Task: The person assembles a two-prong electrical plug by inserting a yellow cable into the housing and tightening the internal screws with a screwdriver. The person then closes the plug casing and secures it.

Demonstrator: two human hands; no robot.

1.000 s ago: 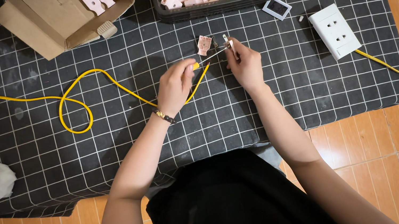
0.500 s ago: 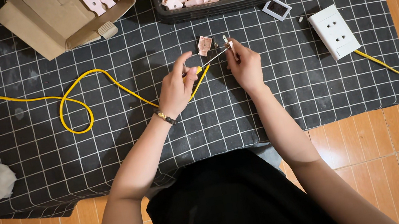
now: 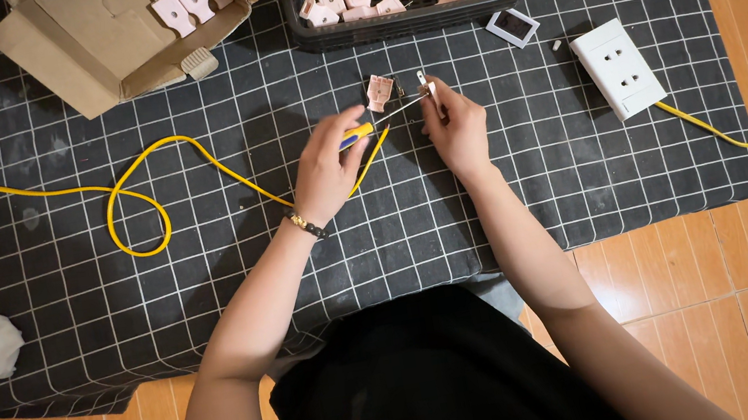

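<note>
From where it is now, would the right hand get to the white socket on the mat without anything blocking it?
Probably yes. The right hand holds a small plug part, but the mat between it and the socket is bare; only a small dark square piece lies nearby, off that line.

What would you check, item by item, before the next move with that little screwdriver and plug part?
1. Left hand has a firm grip on the screwdriver: ok.
2. Right hand pinches the small plug part: ok.
3. Screwdriver tip seated in a screw: cannot tell.
4. Pink plug half lies within reach: ok.
5. Yellow cable not snagged under the arms: ok.
</note>
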